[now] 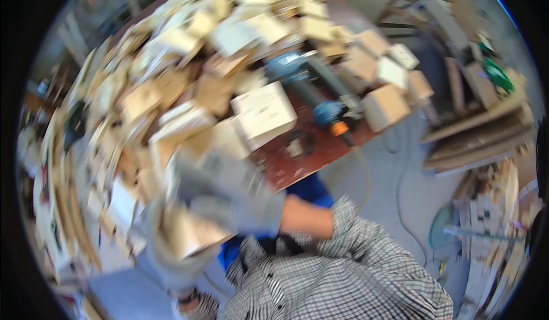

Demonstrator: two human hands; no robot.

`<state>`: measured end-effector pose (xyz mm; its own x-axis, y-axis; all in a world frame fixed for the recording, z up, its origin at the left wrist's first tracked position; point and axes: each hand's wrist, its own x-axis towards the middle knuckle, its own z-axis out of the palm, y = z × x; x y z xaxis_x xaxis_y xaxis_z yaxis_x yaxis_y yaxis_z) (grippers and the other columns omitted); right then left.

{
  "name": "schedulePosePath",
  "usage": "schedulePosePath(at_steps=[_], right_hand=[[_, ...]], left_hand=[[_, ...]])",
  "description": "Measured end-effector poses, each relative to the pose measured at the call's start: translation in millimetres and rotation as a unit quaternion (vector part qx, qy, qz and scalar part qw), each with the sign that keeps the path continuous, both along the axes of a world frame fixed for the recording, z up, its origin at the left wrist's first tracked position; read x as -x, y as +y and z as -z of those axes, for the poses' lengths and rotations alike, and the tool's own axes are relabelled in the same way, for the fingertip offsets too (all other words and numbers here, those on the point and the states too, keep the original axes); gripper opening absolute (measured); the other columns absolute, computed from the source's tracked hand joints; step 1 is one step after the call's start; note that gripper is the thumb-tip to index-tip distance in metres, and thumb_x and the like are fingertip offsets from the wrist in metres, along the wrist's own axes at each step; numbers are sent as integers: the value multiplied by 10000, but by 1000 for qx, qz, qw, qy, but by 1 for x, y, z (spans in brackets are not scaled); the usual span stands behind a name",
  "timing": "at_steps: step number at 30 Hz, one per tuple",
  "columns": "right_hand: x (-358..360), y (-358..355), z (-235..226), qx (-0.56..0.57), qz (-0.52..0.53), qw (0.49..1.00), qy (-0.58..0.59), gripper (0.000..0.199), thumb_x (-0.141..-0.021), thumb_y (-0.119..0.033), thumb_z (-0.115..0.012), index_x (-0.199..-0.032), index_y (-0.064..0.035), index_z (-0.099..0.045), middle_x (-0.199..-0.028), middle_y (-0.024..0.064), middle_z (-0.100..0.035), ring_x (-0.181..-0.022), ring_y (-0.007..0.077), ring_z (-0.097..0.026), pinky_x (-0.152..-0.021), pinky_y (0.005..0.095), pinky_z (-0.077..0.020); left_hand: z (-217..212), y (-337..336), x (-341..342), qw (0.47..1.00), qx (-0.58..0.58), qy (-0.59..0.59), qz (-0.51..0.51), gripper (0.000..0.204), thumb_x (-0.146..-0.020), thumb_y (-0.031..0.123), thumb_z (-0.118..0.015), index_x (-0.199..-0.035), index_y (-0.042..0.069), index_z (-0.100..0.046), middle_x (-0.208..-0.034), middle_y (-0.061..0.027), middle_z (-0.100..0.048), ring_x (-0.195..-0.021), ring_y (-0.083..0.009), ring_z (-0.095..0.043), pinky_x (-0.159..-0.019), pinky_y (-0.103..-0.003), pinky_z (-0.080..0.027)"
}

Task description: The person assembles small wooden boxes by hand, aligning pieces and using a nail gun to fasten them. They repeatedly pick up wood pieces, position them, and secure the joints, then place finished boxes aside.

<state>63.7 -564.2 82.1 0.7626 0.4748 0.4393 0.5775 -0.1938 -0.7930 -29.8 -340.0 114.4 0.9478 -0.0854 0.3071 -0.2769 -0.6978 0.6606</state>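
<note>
Two gloved hands are gripping a wooden block just below the tabletop edge: the left hand is cupping it from under, fingers clenched, while the right hand is pressing on top. Motion blur is hiding the exact hold. Beside the heaped blocks a blue power tool is lying; a careless swing could topple that heap.

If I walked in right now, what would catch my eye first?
Probably the heap of wood blocks spread over the red-brown table. A blue power tool with a hose lies among them at the right. In front, blurred by motion, the gloved left hand and right hand hold a wooden piece.
</note>
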Motion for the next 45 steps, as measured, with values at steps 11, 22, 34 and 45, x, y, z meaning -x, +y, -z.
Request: schedulePosePath(at_steps=[11,22,34,45], right_hand=[[25,-6,-23,68,63,987,-130,891,-936,-688,-620,-1570,-73,-503,-1168,223,-557,-1005,390,-566,-955,505,-449],[46,22,-3,-49,20,995,-83,802,-938,-469,-667,-1603,-85,-437,-1146,175,-493,-1040,349,-500,-958,502,-377],[25,29,8,-68,29,997,-21,823,-947,-501,-661,-1599,-54,-429,-1202,220,-507,-1059,393,-518,-962,514,-410],[-8,10,3,-17,78,994,75,803,-963,-450,-653,-1604,-35,-405,-1087,224,-587,-987,394,-573,-929,502,-440]], left_hand=[[-9,7,-4,999,-30,-17,25,1343,-541,568,-1035,-1568,-40,-419,-1488,-183,-555,-1342,-309,-575,-1145,-448,-467],[5,6,0,971,226,40,-67,1369,-621,609,-985,-1621,-44,-315,-1538,-185,-502,-1374,-328,-549,-1128,-456,-472],[3,18,6,990,133,36,-35,1305,-691,544,-973,-1643,-12,-273,-1532,-235,-495,-1380,-358,-553,-1137,-483,-487],[5,24,10,990,137,29,-13,1500,-612,741,-934,-1647,-41,-180,-1518,-271,-467,-1322,-389,-589,-1021,-498,-574]])
